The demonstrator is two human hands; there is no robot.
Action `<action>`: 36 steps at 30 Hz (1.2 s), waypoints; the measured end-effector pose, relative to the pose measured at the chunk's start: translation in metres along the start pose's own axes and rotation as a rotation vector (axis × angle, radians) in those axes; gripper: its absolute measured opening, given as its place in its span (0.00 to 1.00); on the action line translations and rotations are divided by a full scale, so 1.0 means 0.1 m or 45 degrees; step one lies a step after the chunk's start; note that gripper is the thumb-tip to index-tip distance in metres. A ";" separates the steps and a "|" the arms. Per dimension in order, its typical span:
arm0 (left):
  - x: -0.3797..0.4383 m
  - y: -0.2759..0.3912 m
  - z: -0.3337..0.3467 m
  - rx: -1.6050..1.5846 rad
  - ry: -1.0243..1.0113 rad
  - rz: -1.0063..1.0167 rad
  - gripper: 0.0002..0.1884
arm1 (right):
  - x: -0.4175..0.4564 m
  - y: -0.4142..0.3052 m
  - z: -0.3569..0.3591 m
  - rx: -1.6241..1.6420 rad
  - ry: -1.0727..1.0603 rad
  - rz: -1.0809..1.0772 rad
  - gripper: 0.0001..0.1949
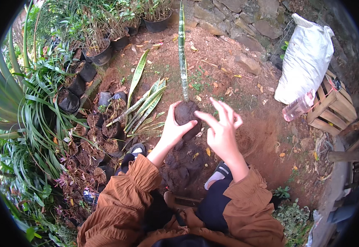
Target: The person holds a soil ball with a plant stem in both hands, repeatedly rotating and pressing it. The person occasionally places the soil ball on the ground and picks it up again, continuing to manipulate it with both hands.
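Observation:
My left hand point(175, 125) grips a rounded ball of dark, wet soil point(186, 111), its thumb pressed across the near side. Out of the ball's top rises a single long snake plant leaf point(182, 55), banded dark and pale green. My right hand point(222, 128) is on the ball's right side, index fingertip at the soil and the other fingers spread, with nothing held in it. Below the ball, a heap of dark mud point(182, 166) lies on the ground between my feet. Several yellow-edged snake plant leaves point(145, 105) lie to the left of my left hand.
Black pots of plants point(100, 54) and soil-filled polybags point(69, 100) line the left side. At the right, a white woven sack point(306, 58) stands near a wooden crate point(334, 105) and a pink-tinted plastic bottle point(298, 106). A stone wall point(238, 18) bounds the far side.

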State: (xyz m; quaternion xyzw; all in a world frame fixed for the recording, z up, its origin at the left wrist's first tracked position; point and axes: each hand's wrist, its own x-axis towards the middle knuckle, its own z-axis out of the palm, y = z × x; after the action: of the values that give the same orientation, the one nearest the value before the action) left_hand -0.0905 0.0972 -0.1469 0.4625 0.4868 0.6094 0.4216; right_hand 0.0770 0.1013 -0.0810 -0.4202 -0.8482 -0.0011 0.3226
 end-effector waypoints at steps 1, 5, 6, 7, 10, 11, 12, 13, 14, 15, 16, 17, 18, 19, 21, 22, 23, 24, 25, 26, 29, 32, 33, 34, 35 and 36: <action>-0.02 0.09 0.03 -0.063 -0.002 -0.033 0.43 | 0.03 -0.02 -0.07 -0.023 0.033 -0.008 0.27; -0.01 -0.01 0.04 -0.001 0.003 0.031 0.43 | -0.08 -0.02 0.05 -0.052 -0.097 0.035 0.28; -0.01 -0.02 0.02 -0.001 0.018 0.016 0.43 | -0.05 -0.04 0.01 -0.056 -0.042 -0.035 0.28; -0.01 -0.02 0.00 -0.002 0.034 0.001 0.43 | -0.03 -0.08 0.00 -0.030 -0.023 -0.006 0.28; 0.01 -0.02 0.01 0.103 0.067 0.030 0.43 | -0.04 -0.02 0.08 -0.084 -0.084 -0.001 0.29; 0.02 -0.04 0.03 0.096 0.080 0.016 0.43 | -0.04 0.01 0.11 -0.058 -0.071 0.002 0.29; 0.03 -0.06 0.02 0.099 0.091 0.001 0.43 | -0.04 0.02 0.15 -0.026 -0.054 0.009 0.29; 0.04 -0.07 0.01 0.101 0.101 -0.014 0.44 | -0.03 0.02 0.17 0.007 -0.036 0.016 0.30; 0.05 -0.08 0.00 0.084 0.100 -0.016 0.43 | -0.02 0.01 0.18 -0.001 -0.046 0.021 0.30; 0.05 -0.08 0.00 0.061 0.111 -0.019 0.43 | -0.01 0.00 0.19 -0.009 -0.063 0.016 0.31; 0.05 -0.08 -0.01 0.038 0.122 -0.021 0.43 | 0.00 0.00 0.20 -0.017 -0.080 0.010 0.31; 0.04 -0.08 -0.02 0.045 0.124 -0.016 0.43 | 0.01 0.00 0.21 -0.024 -0.096 0.004 0.32; 0.03 -0.06 -0.03 0.054 0.114 -0.010 0.43 | 0.01 -0.01 0.24 0.010 -0.137 0.065 0.31; 0.02 -0.04 -0.04 0.063 0.106 -0.004 0.43 | 0.01 -0.01 0.22 0.061 -0.071 0.078 0.31; 0.02 0.01 -0.03 0.156 0.088 0.015 0.43 | 0.06 -0.04 0.15 0.167 0.056 0.094 0.31; 0.02 0.05 -0.02 0.200 0.085 0.025 0.43 | 0.07 -0.09 0.12 0.098 0.036 0.059 0.30; 0.00 0.09 -0.01 0.291 0.092 0.068 0.43 | 0.03 -0.08 0.16 -0.097 -0.033 -0.035 0.29; -0.01 0.06 -0.02 0.374 0.128 0.111 0.43 | 0.00 -0.13 0.18 -0.150 -0.033 -0.016 0.28; -0.02 0.05 -0.03 0.458 0.164 0.155 0.44 | -0.02 -0.17 0.20 -0.203 -0.033 0.003 0.28; -0.02 0.04 -0.05 0.554 0.178 0.187 0.44 | -0.01 -0.21 0.21 -0.231 0.012 -0.033 0.28; -0.04 0.05 -0.07 0.767 0.224 0.244 0.44 | -0.02 -0.28 0.26 -0.313 0.028 -0.084 0.28; -0.02 0.03 -0.08 0.853 0.278 0.309 0.42 | -0.02 -0.32 0.29 -0.322 -0.087 -0.031 0.28; -0.02 0.03 -0.08 0.868 0.285 0.331 0.42 | -0.03 -0.31 0.29 -0.311 -0.067 -0.049 0.28; -0.02 0.03 -0.07 0.884 0.291 0.354 0.42 | -0.03 -0.29 0.28 -0.299 -0.046 -0.067 0.28; -0.01 0.03 -0.06 0.899 0.296 0.376 0.41 | -0.04 -0.29 0.28 -0.288 -0.025 -0.084 0.28; -0.01 0.05 -0.08 0.895 0.287 0.363 0.40 | -0.04 -0.30 0.28 -0.273 -0.039 -0.076 0.28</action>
State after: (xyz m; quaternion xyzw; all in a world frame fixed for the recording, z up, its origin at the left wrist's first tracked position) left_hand -0.0983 0.0938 -0.1427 0.5719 0.6399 0.5049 0.0926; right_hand 0.0422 0.0869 -0.0979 -0.4268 -0.8602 -0.0949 0.2625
